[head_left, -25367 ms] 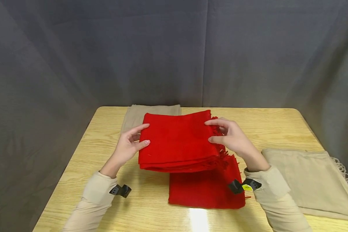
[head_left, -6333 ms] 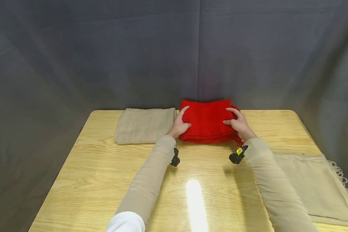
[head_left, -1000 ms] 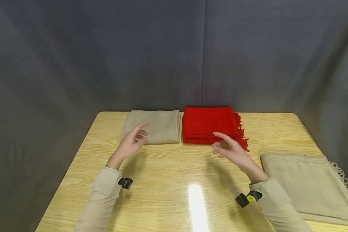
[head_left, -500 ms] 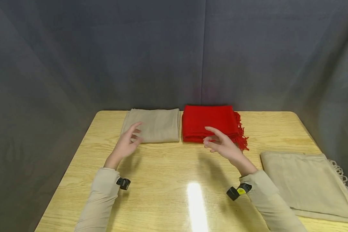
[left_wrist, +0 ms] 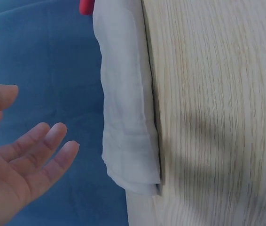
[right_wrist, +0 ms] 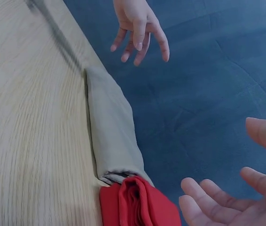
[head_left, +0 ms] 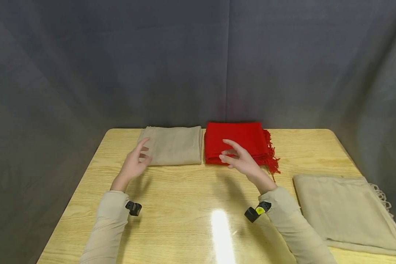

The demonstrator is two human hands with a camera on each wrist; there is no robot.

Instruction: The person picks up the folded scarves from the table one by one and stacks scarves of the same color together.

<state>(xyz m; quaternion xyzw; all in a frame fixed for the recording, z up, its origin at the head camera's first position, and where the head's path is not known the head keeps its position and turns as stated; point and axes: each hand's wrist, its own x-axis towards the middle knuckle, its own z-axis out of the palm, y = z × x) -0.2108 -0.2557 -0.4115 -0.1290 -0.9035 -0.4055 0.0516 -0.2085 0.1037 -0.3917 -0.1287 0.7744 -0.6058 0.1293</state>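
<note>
My left hand [head_left: 133, 163] hovers over the table, before the left part of a folded beige scarf [head_left: 176, 146]. Its fingers are loosely bent and hold nothing; in the left wrist view the palm [left_wrist: 3, 183] shows bare. To the right, my right hand [head_left: 242, 161] is in the air in front of a folded red scarf [head_left: 235, 137], touching nothing, fingers spread. The red scarf lies at the back of the table, its fringe [head_left: 272, 161] to the right. In the right wrist view the beige scarf [right_wrist: 112, 127] and red scarf [right_wrist: 140, 205] lie end to end.
A second beige scarf [head_left: 346, 211], folded and larger, with looped fringe [head_left: 381, 196], lies at the table's right edge. The wooden table [head_left: 178, 220] reflects a bright light strip. Dark grey curtain [head_left: 184, 66] surrounds the back and sides.
Earlier both hands held the folded red fabric up, then set it at the back beside the beige scarf. They have since let go and drawn back; over the last second they drift slightly left.
</note>
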